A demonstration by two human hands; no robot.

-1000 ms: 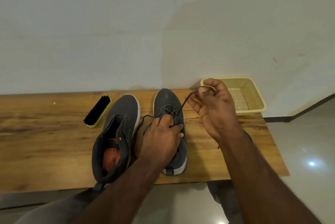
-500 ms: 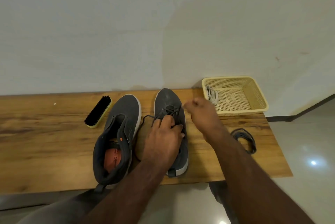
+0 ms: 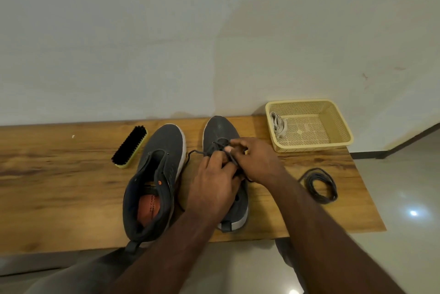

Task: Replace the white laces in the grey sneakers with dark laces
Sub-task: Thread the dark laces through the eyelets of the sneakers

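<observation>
hands (image 3: 234, 170) over right sneaker (image 3: 220, 131), apparently pinching dark lace (image 3: 197, 152).

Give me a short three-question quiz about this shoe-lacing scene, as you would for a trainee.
1. True or false: the left sneaker already carries a dark lace.
2. What lies in the yellow basket? A) a brush B) white laces C) nothing
3. Fill in: a coiled spare dark lace lies on the table to the ____ of the right sneaker.

Key:
1. False; its eyelets look empty.
2. B; the white laces lie at its left end.
3. right; meanwhile the left hand and right hand work the threaded lace on that sneaker.
</observation>
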